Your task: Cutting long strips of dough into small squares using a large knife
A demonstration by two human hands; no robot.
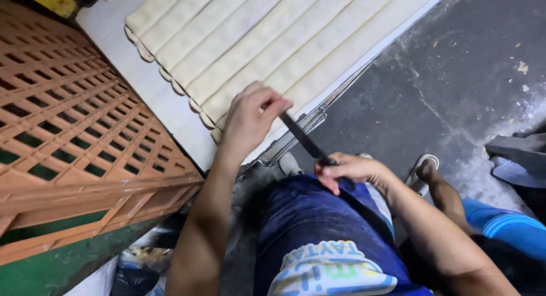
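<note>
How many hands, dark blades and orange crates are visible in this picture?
Hands: 2 (left hand, right hand)
Dark blade, held at both ends: 1
Orange crate: 1
Total: 4

The long dough strips (273,40) run out past the top edge, so their far ends cannot be seen, and the left hand (250,116) covers their near corner. The handle of the dark blade (301,138) is hidden inside the right hand (347,171). The orange plastic crate (74,131) is cut by the left edge.
</note>
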